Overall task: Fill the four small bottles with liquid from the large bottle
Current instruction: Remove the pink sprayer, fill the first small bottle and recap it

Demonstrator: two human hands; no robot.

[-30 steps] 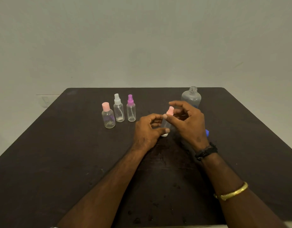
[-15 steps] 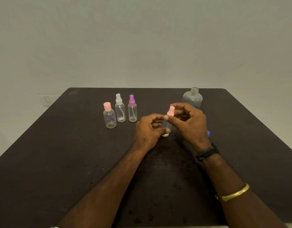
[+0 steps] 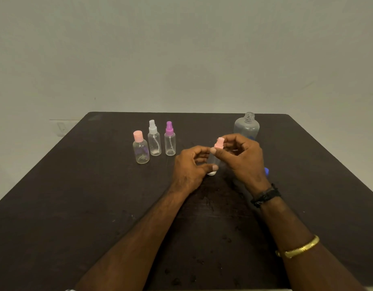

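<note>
Against the frame half a second ago, little differs: both hands and the small clear plastic bottle (image 3: 213, 161) keep their places at table centre. The left hand (image 3: 189, 164) grips the bottle body, thumb curled across its lower part. The right hand (image 3: 244, 158) pinches the pink spray cap (image 3: 219, 143) between thumb and fingertips. The bottle leans slightly; whether its pale base touches the dark square table (image 3: 76, 185) cannot be told.

Surroundings: three small clear bottles stand in a row at far left, a pink flat-capped one (image 3: 141, 148), a white-spray one (image 3: 154, 139) and a purple-spray one (image 3: 170, 139). The large clear uncapped bottle (image 3: 247, 127) stands behind the right hand, which covers its lower part. A blue cap (image 3: 266, 171) shows partly beside the right wrist, near a black wristband (image 3: 265, 196); a gold bangle (image 3: 299, 246) sits further up the forearm.

Markings: a blue mark on the large bottle is mostly covered and unreadable.
</note>
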